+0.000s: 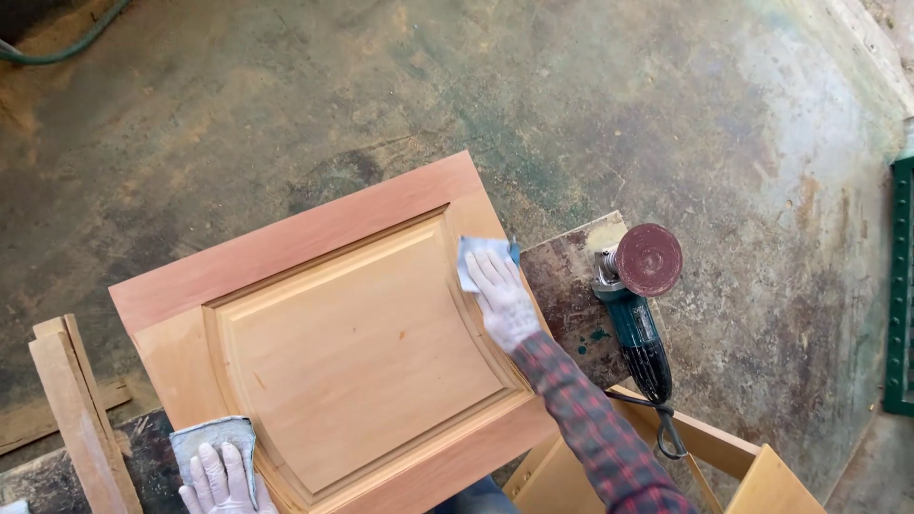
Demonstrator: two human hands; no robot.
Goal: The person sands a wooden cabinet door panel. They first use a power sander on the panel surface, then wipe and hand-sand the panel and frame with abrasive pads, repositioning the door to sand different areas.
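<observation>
A wooden cabinet door (352, 352) with a raised centre panel lies flat in front of me. My right hand (503, 303), in a white glove with a plaid sleeve, presses a folded pale sanding sheet (476, 257) against the grooved moulding at the door's right edge. My left hand (221, 483), also gloved, rests at the door's near-left corner on a second grey-blue abrasive sheet (211, 440).
An angle grinder (640, 305) with a dark red sanding disc lies on a worn board (566, 295) right of the door, its cable trailing toward me. Wooden slats (78, 409) stand at left, a wooden frame (724, 457) at bottom right. Stained concrete floor (476, 95) lies beyond.
</observation>
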